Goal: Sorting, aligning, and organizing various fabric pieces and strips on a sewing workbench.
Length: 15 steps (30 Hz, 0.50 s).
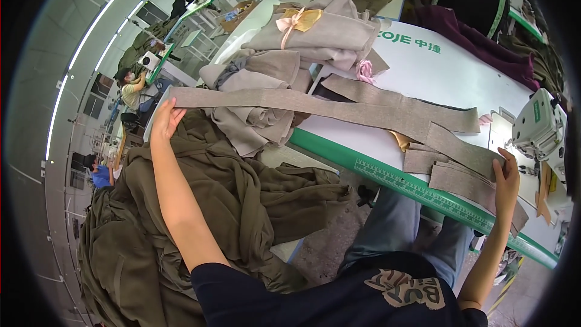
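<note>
A long grey-beige fabric strip [315, 104] stretches across the white bench [436, 72], above its green ruler-marked edge. The left hand [164, 120] pinches the strip's far left end, its grip closed on the cloth; the right hand [507, 181] clasps the other end near the white sewing machine [538, 124]. Green lettering sits printed on the bench top. A beige bundle [321, 33] tied with a pink ribbon lies behind the strip, and olive cloth [242, 200] is heaped below.
</note>
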Motion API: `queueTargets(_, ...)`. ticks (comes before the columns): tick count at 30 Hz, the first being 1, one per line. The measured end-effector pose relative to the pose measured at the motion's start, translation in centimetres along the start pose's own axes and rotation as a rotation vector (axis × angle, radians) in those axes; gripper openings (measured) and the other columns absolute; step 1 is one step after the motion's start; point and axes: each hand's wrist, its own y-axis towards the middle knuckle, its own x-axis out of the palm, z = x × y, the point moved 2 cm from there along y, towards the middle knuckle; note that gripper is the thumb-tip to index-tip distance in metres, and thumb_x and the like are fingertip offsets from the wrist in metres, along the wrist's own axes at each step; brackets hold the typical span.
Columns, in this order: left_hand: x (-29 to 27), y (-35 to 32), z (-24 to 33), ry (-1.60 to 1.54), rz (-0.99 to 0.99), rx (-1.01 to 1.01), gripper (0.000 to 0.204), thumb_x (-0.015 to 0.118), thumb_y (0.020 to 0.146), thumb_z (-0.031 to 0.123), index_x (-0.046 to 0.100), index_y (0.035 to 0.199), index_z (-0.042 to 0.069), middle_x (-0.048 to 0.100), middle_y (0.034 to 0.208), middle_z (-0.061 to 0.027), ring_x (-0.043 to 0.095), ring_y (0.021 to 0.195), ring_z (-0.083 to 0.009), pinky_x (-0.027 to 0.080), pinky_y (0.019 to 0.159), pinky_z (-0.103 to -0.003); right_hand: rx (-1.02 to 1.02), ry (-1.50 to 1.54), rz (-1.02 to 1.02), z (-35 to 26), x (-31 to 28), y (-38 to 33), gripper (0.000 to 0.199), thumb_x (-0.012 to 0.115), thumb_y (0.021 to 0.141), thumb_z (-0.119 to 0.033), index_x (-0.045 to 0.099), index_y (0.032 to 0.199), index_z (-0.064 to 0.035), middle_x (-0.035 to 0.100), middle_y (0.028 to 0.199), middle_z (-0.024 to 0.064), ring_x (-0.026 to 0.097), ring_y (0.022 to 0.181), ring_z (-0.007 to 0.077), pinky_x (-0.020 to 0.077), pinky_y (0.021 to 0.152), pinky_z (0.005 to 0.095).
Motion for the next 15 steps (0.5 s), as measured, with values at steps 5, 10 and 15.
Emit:
queueTargets(5, -1.4, 1.4, -1.2, -0.066, 0.043, -0.038, 0.038, 0.062, 0.096, 0.019, 0.051, 0.129, 0.002, 0.059, 0.123, -0.0107, 0.058, 0.115, -0.0252, 0.048, 0.102, -0.042, -0.008, 0.194, -0.04, -2.5, 0.9, 1.8, 0.03, 0.059, 0.096, -0.017, 0.06, 0.124, -0.0037, 0.06, 0.099, -0.0008, 0.049, 0.083, 0.0063, 0.0388, 0.07, 0.0203)
queueTargets(10, -3.5, 3.2, -1.7, -0.116, 0.055, -0.042, 0.04, 0.064, 0.095, 0.019, 0.052, 0.13, 0.003, 0.058, 0.126, -0.0077, 0.056, 0.118, -0.0222, 0.044, 0.106, -0.04, -0.129, 0.355, -0.134, -10.2, 4.8, 4.8, 0.03, 0.059, 0.096, -0.016, 0.061, 0.123, -0.0051, 0.061, 0.095, 0.0008, 0.052, 0.082, 0.0075, 0.0428, 0.073, 0.0223)
queueTargets(15, -2.0, 3.9, -2.2, -0.115, 0.084, -0.039, 0.04, 0.065, 0.095, 0.021, 0.053, 0.129, 0.004, 0.058, 0.126, -0.0049, 0.055, 0.118, -0.0204, 0.043, 0.107, -0.038, -0.307, 0.33, -0.306, -16.8, 10.5, 6.7, 0.028, 0.058, 0.095, -0.013, 0.061, 0.122, -0.0051, 0.059, 0.087, 0.0017, 0.052, 0.077, 0.0078, 0.0446, 0.071, 0.0243)
